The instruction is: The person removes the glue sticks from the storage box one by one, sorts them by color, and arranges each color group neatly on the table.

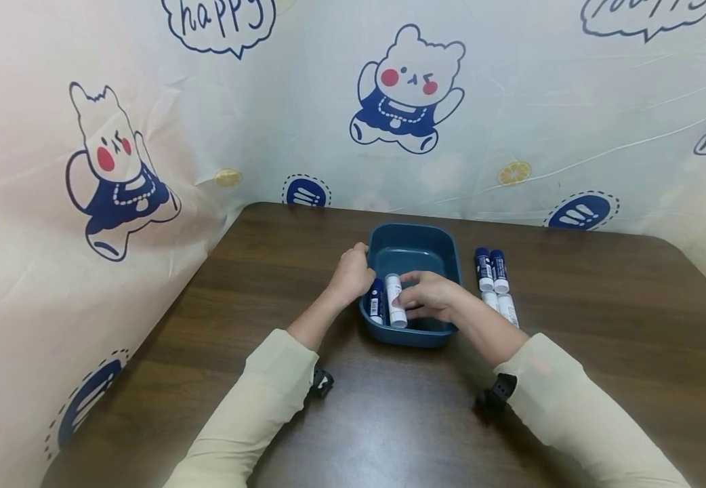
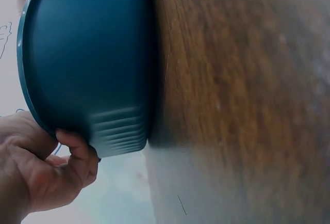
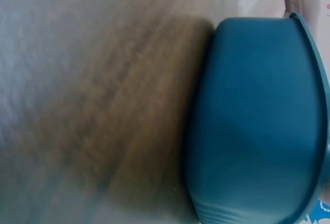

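A blue plastic bin (image 1: 414,339) stands on the table, and its outer side (image 2: 87,53) fills much of the left wrist view. My left hand (image 1: 353,274) grips the bin's left rim, with curled fingers (image 2: 80,154) showing at the wall in the left wrist view. Inside the bin, my right hand (image 1: 432,296) pinches a white glue stick (image 1: 394,301), tilted slightly. Beside it at the left wall lies another glue stick (image 1: 376,301) with a dark blue cap. In the right wrist view the bin wall (image 3: 252,121) hides most of the right hand.
Right of the bin, several more glue sticks lie in two rows, dark blue caps (image 1: 484,268) at the back and white ends (image 1: 507,308) nearer. Behind the brown wooden table (image 1: 603,339) hangs a printed curtain (image 1: 316,102).
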### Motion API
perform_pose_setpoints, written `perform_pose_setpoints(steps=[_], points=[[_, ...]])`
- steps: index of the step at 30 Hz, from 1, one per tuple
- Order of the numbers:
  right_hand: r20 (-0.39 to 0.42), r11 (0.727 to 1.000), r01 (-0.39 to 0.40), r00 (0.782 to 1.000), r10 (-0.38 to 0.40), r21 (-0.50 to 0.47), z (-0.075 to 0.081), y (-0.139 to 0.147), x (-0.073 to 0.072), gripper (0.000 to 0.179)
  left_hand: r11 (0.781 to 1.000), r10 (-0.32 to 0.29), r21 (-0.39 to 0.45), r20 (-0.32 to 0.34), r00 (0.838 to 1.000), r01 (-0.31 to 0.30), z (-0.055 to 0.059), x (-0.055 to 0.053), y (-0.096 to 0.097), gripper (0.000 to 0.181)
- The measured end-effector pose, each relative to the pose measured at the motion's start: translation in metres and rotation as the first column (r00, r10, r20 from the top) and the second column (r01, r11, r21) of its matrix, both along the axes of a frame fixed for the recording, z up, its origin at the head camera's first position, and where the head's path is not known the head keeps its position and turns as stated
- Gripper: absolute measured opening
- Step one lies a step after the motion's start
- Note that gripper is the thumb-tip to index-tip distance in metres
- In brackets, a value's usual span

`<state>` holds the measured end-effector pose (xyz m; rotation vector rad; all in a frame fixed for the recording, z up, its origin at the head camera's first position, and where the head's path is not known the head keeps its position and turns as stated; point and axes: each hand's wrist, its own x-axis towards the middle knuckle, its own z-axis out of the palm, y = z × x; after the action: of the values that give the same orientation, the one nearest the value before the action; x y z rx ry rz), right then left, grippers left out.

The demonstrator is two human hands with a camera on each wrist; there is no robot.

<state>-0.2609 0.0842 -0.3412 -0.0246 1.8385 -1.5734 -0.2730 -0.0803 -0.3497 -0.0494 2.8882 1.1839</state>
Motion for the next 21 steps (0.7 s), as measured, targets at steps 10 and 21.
perform_pose_setpoints(steps=[10, 21], points=[[-0.045, 0.999, -0.040, 0.998, 0.039, -0.022, 0.011, 0.011, -0.005, 0.071, 0.999, 0.006, -0.040, -0.023, 1.000, -0.007, 0.000, -0.001, 0.003, 0.045], [-0.089, 0.998, -0.050, 0.995, 0.047, -0.034, 0.024, 0.026, -0.007, 0.073, 1.000, 0.010, -0.006, -0.021, 1.000, -0.010, -0.002, 0.000, 0.002, 0.046]])
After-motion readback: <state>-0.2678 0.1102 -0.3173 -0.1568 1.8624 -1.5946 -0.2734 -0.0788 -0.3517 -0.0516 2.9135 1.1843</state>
